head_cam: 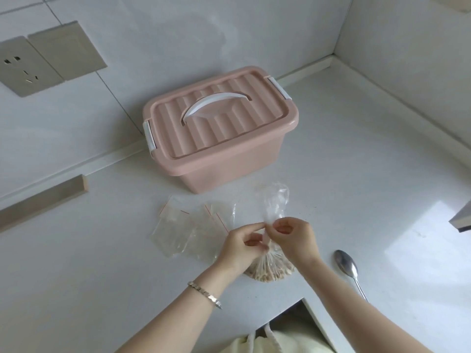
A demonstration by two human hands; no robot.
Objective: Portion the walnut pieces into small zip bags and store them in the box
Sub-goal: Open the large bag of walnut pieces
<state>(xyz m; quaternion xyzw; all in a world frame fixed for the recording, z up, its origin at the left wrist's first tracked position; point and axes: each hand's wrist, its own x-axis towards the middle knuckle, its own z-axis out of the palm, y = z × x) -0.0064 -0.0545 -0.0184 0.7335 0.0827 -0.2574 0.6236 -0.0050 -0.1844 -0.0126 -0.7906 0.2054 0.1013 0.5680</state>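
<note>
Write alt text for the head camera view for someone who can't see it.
Two hands, left and right, work at the twisted neck of a clear bag of walnut pieces on a white counter. Empty small zip bags lie to its left, a spoon to its right, a closed pink box behind.

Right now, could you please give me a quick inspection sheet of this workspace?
Surface: white counter, a few crumbs near the bag top.
Job's things: pink box, lid on, latches down; walnut bag, neck twisted; empty zip bags lying flat; spoon.
Clutter: nothing seen.
Hands: left hand and right hand both pinch the bag's neck.
Cables: nothing seen.
Surroundings: wall socket, tiled corner.
</note>
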